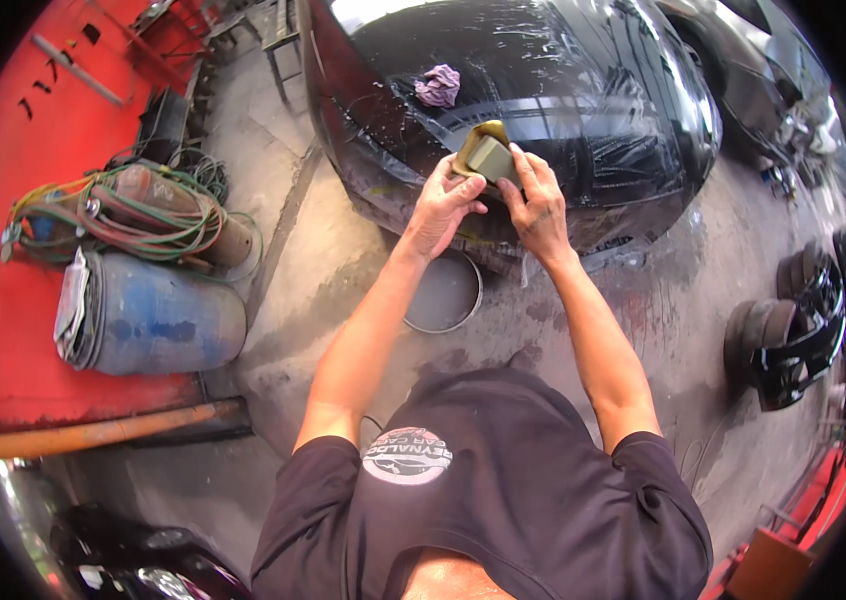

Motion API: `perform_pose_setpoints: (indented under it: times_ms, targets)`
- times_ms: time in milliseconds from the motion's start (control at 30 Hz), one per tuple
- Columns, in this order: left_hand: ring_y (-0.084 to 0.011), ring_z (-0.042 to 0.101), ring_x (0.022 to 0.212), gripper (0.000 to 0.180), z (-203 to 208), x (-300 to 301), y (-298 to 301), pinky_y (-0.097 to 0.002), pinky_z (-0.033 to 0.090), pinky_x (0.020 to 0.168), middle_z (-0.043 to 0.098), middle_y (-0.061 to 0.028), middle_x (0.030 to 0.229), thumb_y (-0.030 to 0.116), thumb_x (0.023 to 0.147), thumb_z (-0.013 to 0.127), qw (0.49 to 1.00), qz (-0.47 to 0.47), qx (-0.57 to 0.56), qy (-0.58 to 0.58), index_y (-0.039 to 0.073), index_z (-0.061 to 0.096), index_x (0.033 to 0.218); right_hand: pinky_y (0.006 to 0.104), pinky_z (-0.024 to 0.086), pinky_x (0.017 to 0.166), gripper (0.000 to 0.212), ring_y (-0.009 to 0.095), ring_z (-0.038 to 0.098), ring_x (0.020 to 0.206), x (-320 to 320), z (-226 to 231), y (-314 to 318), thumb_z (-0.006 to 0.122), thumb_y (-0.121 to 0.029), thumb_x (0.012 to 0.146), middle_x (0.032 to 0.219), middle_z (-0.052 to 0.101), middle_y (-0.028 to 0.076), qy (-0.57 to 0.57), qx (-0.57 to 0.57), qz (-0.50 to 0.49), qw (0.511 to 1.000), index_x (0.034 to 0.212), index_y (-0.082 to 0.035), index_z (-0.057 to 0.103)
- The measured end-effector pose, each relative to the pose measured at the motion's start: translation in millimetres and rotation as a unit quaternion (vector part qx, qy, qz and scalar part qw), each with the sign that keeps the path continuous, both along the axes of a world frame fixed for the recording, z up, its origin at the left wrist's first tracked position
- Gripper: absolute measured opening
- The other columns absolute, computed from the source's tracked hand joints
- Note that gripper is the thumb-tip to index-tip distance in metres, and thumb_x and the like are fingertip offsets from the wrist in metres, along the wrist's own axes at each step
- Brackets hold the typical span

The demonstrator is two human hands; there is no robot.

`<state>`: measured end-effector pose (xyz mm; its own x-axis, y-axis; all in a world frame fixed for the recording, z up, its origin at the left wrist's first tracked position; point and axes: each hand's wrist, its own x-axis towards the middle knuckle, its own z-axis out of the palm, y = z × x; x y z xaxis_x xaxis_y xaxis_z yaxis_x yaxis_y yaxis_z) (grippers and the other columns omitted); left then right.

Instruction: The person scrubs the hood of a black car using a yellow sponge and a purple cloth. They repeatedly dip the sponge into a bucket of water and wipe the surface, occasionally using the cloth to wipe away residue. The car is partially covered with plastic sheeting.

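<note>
Hands (491, 200) clasped around olive sanding block (488, 155)

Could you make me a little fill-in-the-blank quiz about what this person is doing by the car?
1. Both hands hold a folded olive-green ____ over the black car panel.
2. The rag lying on the panel is ____ in colour.
3. The round basin on the floor sits below the ____ hand.
4. The blue barrel lies on its ____.

Missing words: sheet; purple; left; side
</note>
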<state>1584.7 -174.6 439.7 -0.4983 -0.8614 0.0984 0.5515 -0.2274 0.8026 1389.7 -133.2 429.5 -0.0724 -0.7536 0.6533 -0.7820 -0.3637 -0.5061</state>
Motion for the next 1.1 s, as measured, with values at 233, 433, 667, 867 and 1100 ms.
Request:
perform_pose_setpoints:
  times_ms: [233,433,667,867,1100]
  targets:
    - [-0.0049,0.064,0.104,0.051,-3.9,-73.2,27.3,-0.0232,0.055,0.080,0.069,-0.0009,0.129,0.017,0.108,0.079,0.975,0.164,-0.089,-0.123,0.005,0.059,0.153,0.0506,0.057,0.109,0.080,0.045,0.067,0.132,-48.3,0.8,6.7,0.082,-0.024,0.100,0.143,0.068,0.025,0.010,0.036,0.057,0.998,0.168,0.002,0.049]
    - [-0.0109,0.071,0.110,0.048,-9.1,-105.2,39.0,-0.0276,0.062,0.088,0.071,-0.0044,0.134,0.008,0.110,0.053,0.980,0.169,-0.018,-0.100,0.006,0.057,0.158,0.0499,0.057,0.108,0.079,0.044,0.068,0.130,-84.0,4.1,21.7,0.083,-0.021,0.098,0.147,0.068,0.024,-0.028,0.051,0.094,0.994,0.168,-0.007,0.052]
    - [-0.0215,0.072,0.120,0.055,-17.1,-110.7,49.0,-0.0381,0.063,0.099,0.070,-0.0109,0.140,0.002,0.104,0.049,0.987,0.121,0.014,-0.103,0.003,0.055,0.159,0.0481,0.054,0.112,0.076,0.043,0.066,0.132,-95.0,-1.7,45.2,0.084,-0.017,0.095,0.147,0.068,0.023,-0.013,0.045,0.122,0.991,0.166,-0.011,0.057]
    - [-0.0165,0.073,0.104,0.060,-18.0,-117.0,59.7,-0.0315,0.062,0.087,0.071,-0.0085,0.127,0.001,0.093,0.052,0.982,0.123,0.024,-0.143,0.005,0.057,0.152,0.0493,0.058,0.106,0.080,0.044,0.065,0.131,-103.2,-15.9,52.5,0.083,-0.017,0.095,0.146,0.066,0.023,0.004,0.046,0.120,0.992,0.169,-0.015,0.055]
    - [-0.0174,0.073,0.113,0.062,4.5,-83.2,55.2,-0.0316,0.064,0.089,0.070,-0.0087,0.134,-0.002,0.089,0.061,0.991,0.049,-0.010,-0.127,0.003,0.057,0.151,0.0508,0.057,0.108,0.076,0.045,0.068,0.130,-75.8,-7.8,45.6,0.078,-0.016,0.096,0.146,0.067,0.026,0.000,0.053,0.137,0.989,0.169,-0.016,0.055]
